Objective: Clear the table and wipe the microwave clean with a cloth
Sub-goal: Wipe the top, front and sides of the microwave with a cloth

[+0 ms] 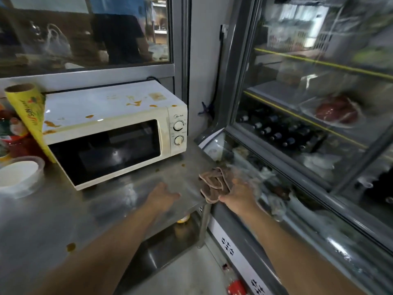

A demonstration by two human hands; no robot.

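We note the cloth [214,184], brownish with a paler border, bunched in the right hand [238,193] at the table's [63,220] right edge, near its front right corner. The fingers of that hand are curled round the bunch; the far side of the hand is blurred, so we cannot tell how much of the fabric lies inside the grip. The left hand [163,196] lies low over the table just left of the cloth, fingers relaxed and apart, holding nothing; whether it touches the steel we cannot tell.

The microwave [114,133] stands toward the table's back edge, its top and front rim spotted with orange-brown stains. A yellow roll [27,116] leans against its left side, and a white bowl [19,175] sits at the table's left edge.

Handling judgement: the cloth looks soft, limp and light, so it needs no care against breakage. We judge a full-palm grasp on the gathered middle best, leaving a flat pad of fabric free for pressing on the stains. The microwave top looks glossy, and dried spots may need firm pressure.
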